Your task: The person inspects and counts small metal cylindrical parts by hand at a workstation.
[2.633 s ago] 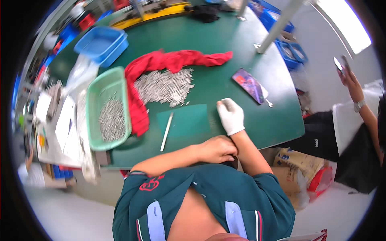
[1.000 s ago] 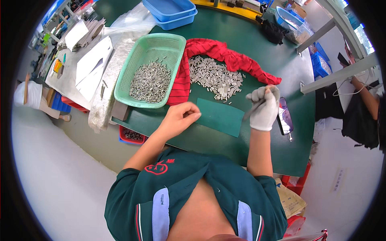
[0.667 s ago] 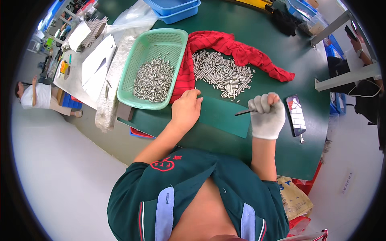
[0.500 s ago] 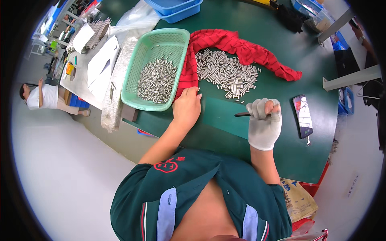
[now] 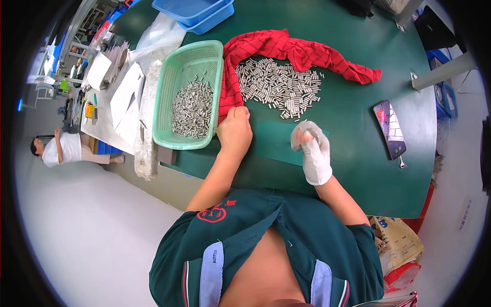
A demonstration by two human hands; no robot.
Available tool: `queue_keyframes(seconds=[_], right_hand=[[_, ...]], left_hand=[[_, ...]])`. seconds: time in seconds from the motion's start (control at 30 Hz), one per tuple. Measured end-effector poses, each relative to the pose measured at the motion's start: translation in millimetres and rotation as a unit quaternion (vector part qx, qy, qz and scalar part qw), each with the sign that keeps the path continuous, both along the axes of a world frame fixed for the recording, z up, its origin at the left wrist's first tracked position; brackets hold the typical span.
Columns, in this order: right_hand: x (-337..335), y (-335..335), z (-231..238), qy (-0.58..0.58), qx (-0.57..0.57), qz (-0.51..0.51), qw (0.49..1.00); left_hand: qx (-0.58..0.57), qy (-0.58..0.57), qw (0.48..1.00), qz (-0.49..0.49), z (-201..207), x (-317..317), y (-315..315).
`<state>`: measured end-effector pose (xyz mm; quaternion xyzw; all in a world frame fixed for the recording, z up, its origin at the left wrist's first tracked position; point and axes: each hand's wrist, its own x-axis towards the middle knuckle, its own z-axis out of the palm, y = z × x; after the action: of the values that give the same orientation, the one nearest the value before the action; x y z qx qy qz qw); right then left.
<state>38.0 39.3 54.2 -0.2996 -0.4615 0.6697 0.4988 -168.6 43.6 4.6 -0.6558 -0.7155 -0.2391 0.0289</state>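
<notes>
Green table (image 5: 358, 169). Left hand (image 5: 234, 130), bare, loosely curled, rests on the red cloth (image 5: 286, 48) edge beside the basket (image 5: 186, 97). Gloved right hand (image 5: 312, 151), blurred, fingers bunched, on the mat (image 5: 276, 146); grip contents unclear. Pin pile (image 5: 279, 87) just beyond both; phone (image 5: 389, 128) right.

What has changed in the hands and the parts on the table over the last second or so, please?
The gloved right hand has swung its thin rod from pointing left to a blurred position near the fingertips, by the loose metal pins. The bare left hand has crept up to the red cloth. The green basket and phone lie as before.
</notes>
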Motion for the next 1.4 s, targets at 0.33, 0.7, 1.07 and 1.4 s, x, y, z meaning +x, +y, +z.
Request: queue_keyframes(seconds=[0.33,0.7,1.07,1.4], right_hand=[[4,10,-15,0.093,-0.01,-0.01,0.996],[7,21,-1,0.284,-0.106,-0.013,0.953],[12,28,-2,0.329,-0.154,-0.04,0.931],[-5,7,-18,0.116,-0.016,-0.018,0.993]], left_hand=[[-0.023,-0.629,0.746,-0.217,18,5,-15],[-0.042,-0.635,0.723,-0.269,27,13,-22],[-0.042,-0.488,0.838,-0.238,28,20,-23],[0.007,-0.13,0.969,-0.211,14,36,-26]])
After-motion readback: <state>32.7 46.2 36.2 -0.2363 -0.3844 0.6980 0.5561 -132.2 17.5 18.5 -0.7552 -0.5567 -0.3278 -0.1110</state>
